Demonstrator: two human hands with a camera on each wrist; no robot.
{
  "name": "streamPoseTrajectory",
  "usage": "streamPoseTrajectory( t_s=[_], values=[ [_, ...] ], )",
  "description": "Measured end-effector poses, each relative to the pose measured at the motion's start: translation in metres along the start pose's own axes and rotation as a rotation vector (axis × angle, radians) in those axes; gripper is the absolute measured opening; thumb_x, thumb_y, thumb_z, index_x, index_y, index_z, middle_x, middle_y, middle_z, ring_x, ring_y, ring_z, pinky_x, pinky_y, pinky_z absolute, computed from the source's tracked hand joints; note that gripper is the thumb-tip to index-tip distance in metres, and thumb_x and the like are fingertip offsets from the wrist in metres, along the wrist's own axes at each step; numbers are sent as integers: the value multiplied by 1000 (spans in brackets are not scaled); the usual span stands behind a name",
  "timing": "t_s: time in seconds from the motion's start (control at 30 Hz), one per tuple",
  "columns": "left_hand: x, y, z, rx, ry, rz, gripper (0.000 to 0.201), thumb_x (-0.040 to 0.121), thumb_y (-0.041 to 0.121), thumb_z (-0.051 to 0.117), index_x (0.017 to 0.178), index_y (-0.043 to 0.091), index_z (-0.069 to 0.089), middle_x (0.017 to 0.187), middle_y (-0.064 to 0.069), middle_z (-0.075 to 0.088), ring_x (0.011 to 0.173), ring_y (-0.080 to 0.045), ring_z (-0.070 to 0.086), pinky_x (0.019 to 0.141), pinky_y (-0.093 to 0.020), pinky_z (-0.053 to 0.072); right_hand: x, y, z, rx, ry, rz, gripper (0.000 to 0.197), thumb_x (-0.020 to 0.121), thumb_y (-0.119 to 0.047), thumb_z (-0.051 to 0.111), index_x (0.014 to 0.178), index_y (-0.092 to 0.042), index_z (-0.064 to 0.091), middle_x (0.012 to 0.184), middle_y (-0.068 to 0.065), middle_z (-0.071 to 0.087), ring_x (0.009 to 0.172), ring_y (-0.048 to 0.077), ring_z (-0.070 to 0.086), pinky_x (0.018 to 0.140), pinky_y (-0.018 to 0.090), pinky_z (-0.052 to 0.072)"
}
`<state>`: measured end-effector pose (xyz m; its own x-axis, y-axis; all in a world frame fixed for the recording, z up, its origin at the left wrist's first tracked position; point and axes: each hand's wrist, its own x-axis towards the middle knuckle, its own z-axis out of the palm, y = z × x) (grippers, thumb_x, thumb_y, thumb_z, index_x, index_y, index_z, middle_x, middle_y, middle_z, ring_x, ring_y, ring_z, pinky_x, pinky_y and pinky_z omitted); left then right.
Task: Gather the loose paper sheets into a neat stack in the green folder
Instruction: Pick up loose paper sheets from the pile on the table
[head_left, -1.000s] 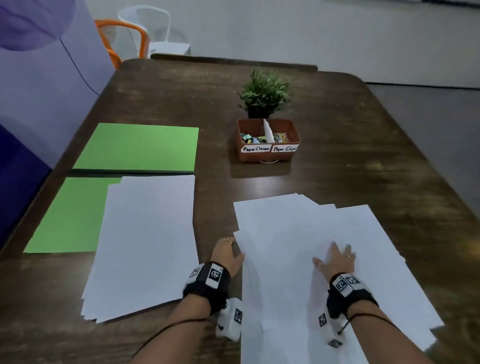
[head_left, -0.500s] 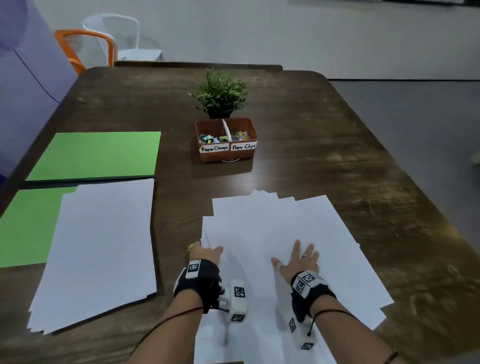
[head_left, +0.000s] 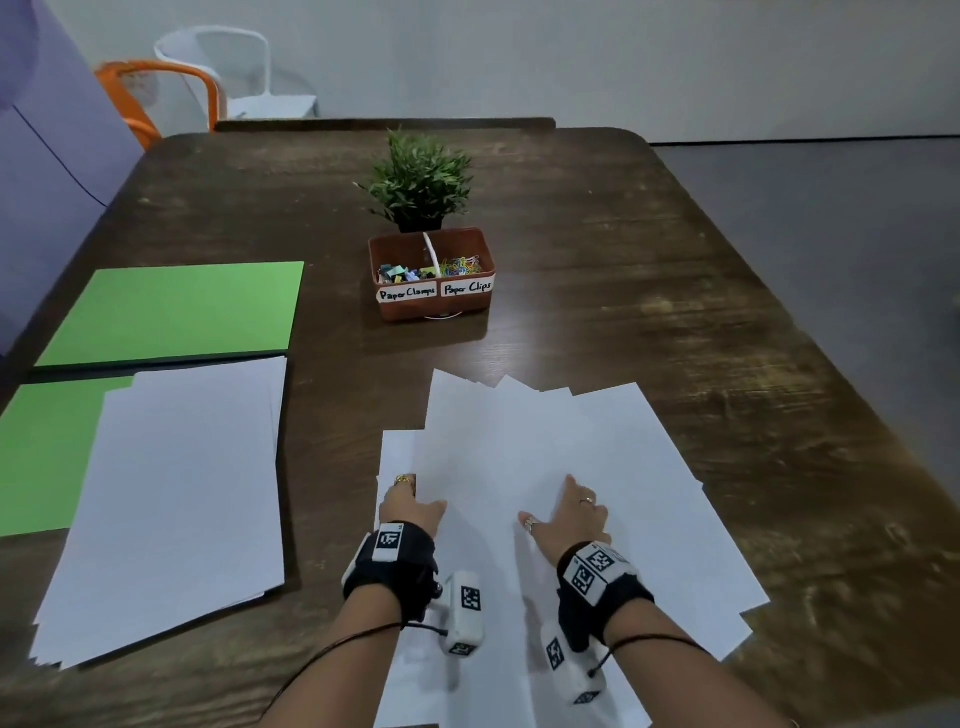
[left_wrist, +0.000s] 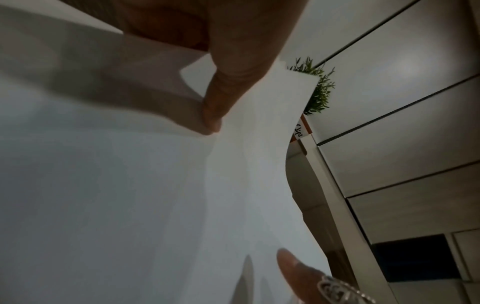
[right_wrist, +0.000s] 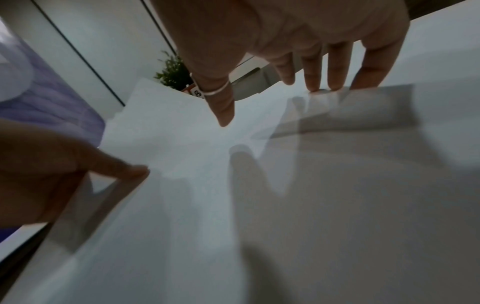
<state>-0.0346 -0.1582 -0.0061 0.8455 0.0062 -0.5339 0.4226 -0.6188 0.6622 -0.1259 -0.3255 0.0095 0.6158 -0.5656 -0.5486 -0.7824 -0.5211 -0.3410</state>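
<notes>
Against the frame half a second back: camera view shifted, plant and tray nearer picture centre; both hands on the loose sheets as before, right fingers now closer together rather than fanned.

Left hand: at left edge of the fanned sheets. Fingers curled over that edge, thumb pressing on the top sheet in the left wrist view; looks like a pinch on the edge, though fingers under the paper out of sight. Ringed finger at the edge in the head view.

Right hand: flat on the same sheets, right of the left hand, apart from it. Fingers straight, tips touching paper; thumb extended, ringed. Nothing gripped.

Sheets: loose overlapping spread on the desk, near edge, right of centre, corners askew.

Stack: second lot of white paper, left, lying over the near leaf of the folder and overhanging it onto the desk. Folder green, open flat, far leaf bare.

Tray: brown, beyond the sheets, labelled "Paper Clamps" and "Paper Clips", two compartments. Plant just behind it.
</notes>
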Motion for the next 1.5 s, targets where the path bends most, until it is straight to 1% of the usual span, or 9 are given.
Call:
streamPoseTrajectory(
  t_s=[0.27, 0.5, 0.6, 0.77, 0.9, 1.0, 1.17, 1.3, 1.5],
  values=[
    [12, -11, 13, -102, -118, 45, 6, 73, 0, 67, 78, -3, 64, 73, -10, 60, 75, -16, 54, 69, -27, 45, 33, 26, -18, 538, 60, 30, 96, 70, -26, 82, 144, -9, 24, 140, 14, 38, 128, 26, 41, 102, 34, 36],
    [-4, 13, -12, -379, -228, 266, 10, 81, 4, 68, 88, 9, 66, 78, 1, 73, 71, -10, 68, 71, -31, 54, 35, 23, -43, 747, -10, -203, 23, 74, -5, 76, 89, -11, 60, 98, 11, 68, 81, 16, 61, 69, 16, 48],
    [-9, 40, -26, -371, -106, 415, 45, 75, 44, 65, 103, 8, 65, 94, -7, 71, 87, -21, 68, 78, -36, 54, 27, 4, -63, 922, 68, -348, 23, 78, 2, 70, 88, -18, 63, 92, 2, 70, 83, 17, 65, 75, 18, 55],
    [-50, 102, -54, -419, 326, 680, 21, 90, 30, 57, 95, 10, 63, 71, 7, 60, 61, 1, 58, 58, -17, 45, -2, -48, -102, 1095, 270, -584, 22, 81, 4, 66, 87, -17, 62, 74, -15, 71, 75, -5, 65, 72, 12, 50],
    [-77, 127, -65, -504, 431, 807, 29, 90, 27, 57, 113, 10, 61, 98, 0, 66, 93, -16, 67, 74, -9, 46, -26, -68, -122, 1098, 342, -713, 22, 79, 3, 67, 78, -18, 60, 69, -20, 69, 74, -9, 64, 72, 9, 50],
    [-84, 128, -69, -579, 380, 936, 47, 84, 24, 65, 124, 16, 42, 113, 8, 59, 102, 7, 58, 80, -1, 41, -34, -71, -129, 968, 360, -708, 31, 73, -11, 77, 60, -22, 51, 45, -24, 49, 50, -10, 54, 58, 10, 43],
    [-68, 116, -74, -552, 403, 959, 61, 81, 24, 69, 127, 34, 30, 120, -1, 54, 111, -8, 54, 94, -24, 47, -24, -66, -127, 981, 308, -738, 63, 66, -6, 82, 119, -14, 50, 112, -7, 59, 103, 10, 59, 90, 25, 50],
    [-61, 121, -75, -484, 456, 912, 53, 86, 13, 64, 124, 34, 33, 114, 17, 48, 105, -2, 52, 94, -34, 49, -10, -75, -130, 967, 327, -701, 38, 79, -4, 72, 112, -14, 55, 105, 1, 63, 95, 14, 62, 89, 35, 52],
    [-56, 130, -71, -452, 457, 955, 41, 89, 10, 58, 117, 31, 38, 111, 1, 53, 98, -12, 56, 83, -27, 50, -6, -80, -138, 946, 318, -684, 40, 84, 3, 63, 106, -28, 50, 99, -13, 62, 90, -2, 61, 74, 11, 50]
  ],
)
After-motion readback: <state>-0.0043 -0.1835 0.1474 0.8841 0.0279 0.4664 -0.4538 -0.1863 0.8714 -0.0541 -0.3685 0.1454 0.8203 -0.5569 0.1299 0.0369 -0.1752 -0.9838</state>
